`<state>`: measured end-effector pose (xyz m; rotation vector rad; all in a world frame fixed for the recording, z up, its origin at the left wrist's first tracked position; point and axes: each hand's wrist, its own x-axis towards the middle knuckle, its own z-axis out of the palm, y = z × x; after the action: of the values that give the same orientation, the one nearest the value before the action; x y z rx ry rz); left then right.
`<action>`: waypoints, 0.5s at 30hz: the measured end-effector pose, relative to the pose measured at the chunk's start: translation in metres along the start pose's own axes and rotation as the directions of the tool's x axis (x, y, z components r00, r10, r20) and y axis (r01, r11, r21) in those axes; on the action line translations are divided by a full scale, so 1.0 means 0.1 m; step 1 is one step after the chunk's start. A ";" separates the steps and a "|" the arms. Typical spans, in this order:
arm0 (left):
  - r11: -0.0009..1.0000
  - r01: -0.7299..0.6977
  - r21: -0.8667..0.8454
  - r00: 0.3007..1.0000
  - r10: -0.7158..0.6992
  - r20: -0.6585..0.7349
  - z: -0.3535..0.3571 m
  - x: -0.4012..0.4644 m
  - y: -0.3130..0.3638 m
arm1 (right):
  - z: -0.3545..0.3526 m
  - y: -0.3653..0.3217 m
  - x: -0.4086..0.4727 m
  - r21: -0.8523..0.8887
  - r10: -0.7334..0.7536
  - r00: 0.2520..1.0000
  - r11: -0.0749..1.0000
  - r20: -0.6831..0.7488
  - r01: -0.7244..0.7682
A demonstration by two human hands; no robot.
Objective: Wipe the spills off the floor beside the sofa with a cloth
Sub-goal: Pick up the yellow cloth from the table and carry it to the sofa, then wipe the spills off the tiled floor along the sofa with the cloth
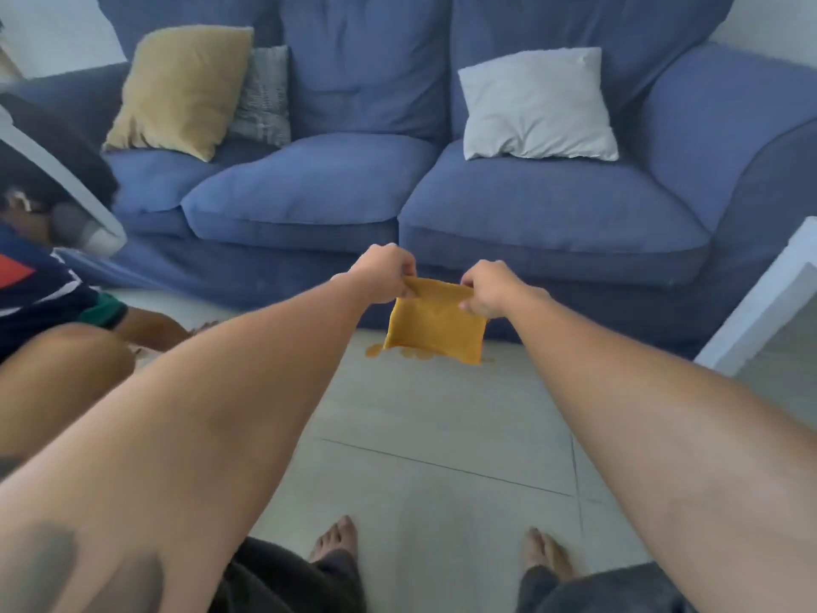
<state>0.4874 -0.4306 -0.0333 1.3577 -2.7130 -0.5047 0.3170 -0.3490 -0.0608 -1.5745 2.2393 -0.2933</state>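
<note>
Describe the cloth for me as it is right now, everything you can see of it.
The cloth is a mustard-yellow, roughly square piece of soft fabric, seemingly folded flat. It hangs in the air, pinched at its top corners by the left hand and right hand, in front of the blue sofa. Its lower edge hides part of the orange spill on the floor.

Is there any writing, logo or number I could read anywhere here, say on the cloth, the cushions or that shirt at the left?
None can be read.
Cloth: plain yellow, no label showing.
Cushions: no text.
Shirt: a red patch and white stripes, no letters visible.
</note>
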 end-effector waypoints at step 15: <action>0.972 0.233 -0.013 0.972 -0.232 0.037 1.74 1.31 -2.15 | 2.19 -0.22 1.84 -0.026 0.011 0.998 1.000 0.060 -0.010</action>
<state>0.5376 -0.6083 -0.2775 1.6887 -2.5826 -0.5713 0.3747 -0.5184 -0.2852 -1.5634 2.2131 -0.2122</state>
